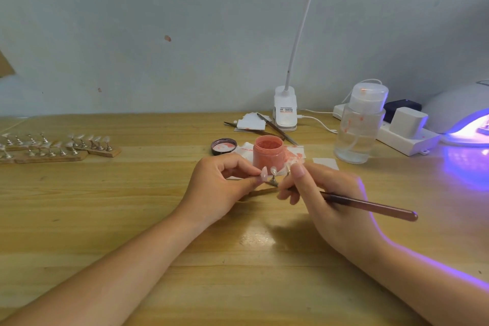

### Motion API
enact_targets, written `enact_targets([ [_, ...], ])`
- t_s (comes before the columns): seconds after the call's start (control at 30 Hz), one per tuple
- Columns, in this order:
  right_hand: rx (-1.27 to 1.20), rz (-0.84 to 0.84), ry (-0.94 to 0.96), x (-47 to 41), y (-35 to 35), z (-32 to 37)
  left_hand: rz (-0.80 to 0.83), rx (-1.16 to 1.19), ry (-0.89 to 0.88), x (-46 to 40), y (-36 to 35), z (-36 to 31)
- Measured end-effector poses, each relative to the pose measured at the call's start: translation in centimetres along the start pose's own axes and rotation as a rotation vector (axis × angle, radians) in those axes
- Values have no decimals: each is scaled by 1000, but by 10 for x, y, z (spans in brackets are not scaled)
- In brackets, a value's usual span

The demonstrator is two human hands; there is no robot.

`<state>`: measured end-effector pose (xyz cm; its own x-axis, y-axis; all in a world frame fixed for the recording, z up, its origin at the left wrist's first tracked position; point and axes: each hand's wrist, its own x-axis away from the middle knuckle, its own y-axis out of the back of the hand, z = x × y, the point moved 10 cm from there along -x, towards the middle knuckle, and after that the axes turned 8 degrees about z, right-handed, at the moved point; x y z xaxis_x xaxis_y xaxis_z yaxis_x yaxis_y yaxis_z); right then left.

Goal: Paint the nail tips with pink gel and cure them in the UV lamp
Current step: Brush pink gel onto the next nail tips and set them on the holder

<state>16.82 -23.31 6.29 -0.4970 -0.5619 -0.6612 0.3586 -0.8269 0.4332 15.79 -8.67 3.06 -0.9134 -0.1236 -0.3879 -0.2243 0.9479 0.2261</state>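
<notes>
Left hand [219, 185] curled, thumb and forefinger pinching a pale nail tip [263, 174] at its lower edge. The tip stood up just past the fingertips, on a small metal stand whose wooden strip [262, 191] ran beneath the fingers on the table [132, 206].

Right hand [325, 201] gripped a brush [370, 205], fingers closed round the shaft pen-fashion, thumb on top; the brown handle trailed back past the knuckles to the right. Bristle end hidden behind the fingers (contact with any tip could not be told). A second nail tip [273, 171] stood between the two sets of fingertips.

Just beyond both fingertips: the open jar of pink gel [268, 152], on a stained paper [296, 152]. Its lid [223, 146] lay upturned to the left of the jar.

Well off beyond the right knuckles, at the frame edge, the UV lamp [460, 119] glowed violet. Between it and the jar, a clear pump bottle [361, 124].

Far out past the left hand, rows of nail stands [53, 144] on wooden strips.
</notes>
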Motion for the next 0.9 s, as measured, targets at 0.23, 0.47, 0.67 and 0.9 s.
enact_targets([
  [0.23, 65, 4, 16, -2, 0, 4, -22, -15, 5, 0, 3, 1],
  [0.47, 100, -36, 21, -3, 2, 6, -30, -12, -11, -1, 3, -1],
  [0.67, 74, -36, 35, -1, 3, 5, -11, -39, -19, -1, 3, -2],
  [0.9, 36, -21, 16, 0, 1, 1, 0, -52, -10, -1, 2, -1],
])
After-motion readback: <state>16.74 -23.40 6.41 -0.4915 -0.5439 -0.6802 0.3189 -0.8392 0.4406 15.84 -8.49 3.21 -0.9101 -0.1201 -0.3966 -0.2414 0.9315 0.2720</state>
